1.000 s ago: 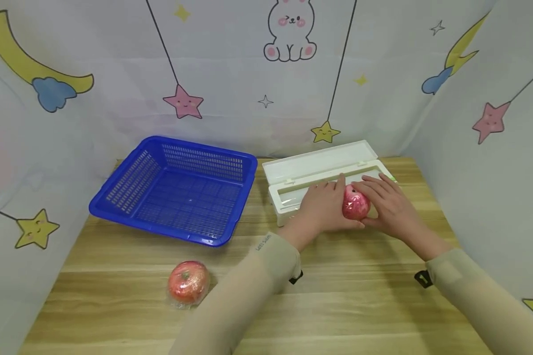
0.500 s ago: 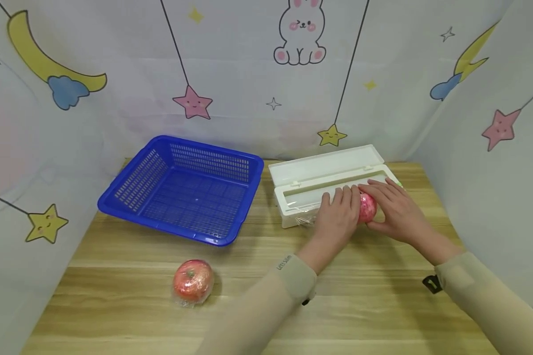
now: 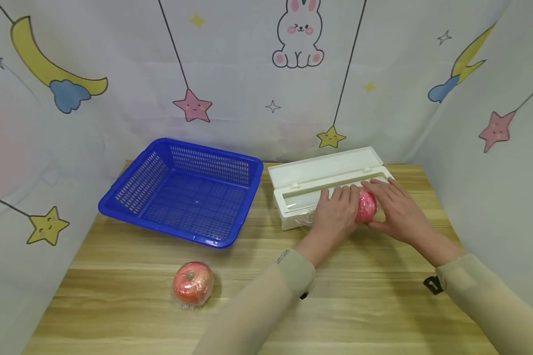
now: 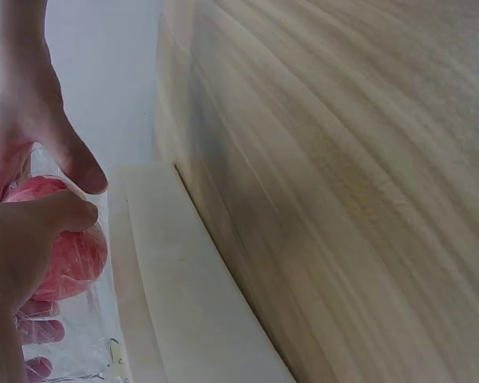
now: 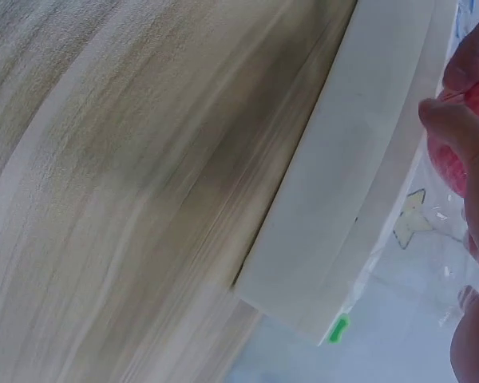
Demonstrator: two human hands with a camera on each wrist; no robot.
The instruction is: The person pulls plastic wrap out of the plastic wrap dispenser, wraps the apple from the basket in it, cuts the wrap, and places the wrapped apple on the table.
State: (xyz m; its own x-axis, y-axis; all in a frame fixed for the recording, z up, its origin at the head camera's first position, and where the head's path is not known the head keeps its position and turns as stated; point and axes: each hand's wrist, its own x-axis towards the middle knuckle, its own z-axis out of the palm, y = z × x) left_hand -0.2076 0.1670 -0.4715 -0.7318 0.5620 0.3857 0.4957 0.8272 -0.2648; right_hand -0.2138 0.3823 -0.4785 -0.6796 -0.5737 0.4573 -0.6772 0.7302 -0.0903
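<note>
A pinkish-red apple (image 3: 366,207) is held between both hands over the front of a white cling film dispenser (image 3: 288,219), whose lid stands raised. My left hand (image 3: 335,212) grips the apple's left side, with clear film (image 4: 80,335) stretched around its fingers. From the right, my right hand (image 3: 397,212) curls its fingers and thumb round the same apple (image 5: 447,163). In the left wrist view the thumbs come close together on the near side of the fruit. A second apple (image 3: 193,282), red and wrapped in clear film, sits on the table at the left front.
A blue plastic basket (image 3: 217,240) with slotted sides stands left of the dispenser. The wood-grain table (image 3: 337,305) backs onto white cloth walls (image 3: 231,64) printed with stars, moons and a rabbit.
The left hand has shifted round the apple, its fingers now covering more of the left side. Both hands still hold the apple at the dispenser. The head view has shifted slightly.
</note>
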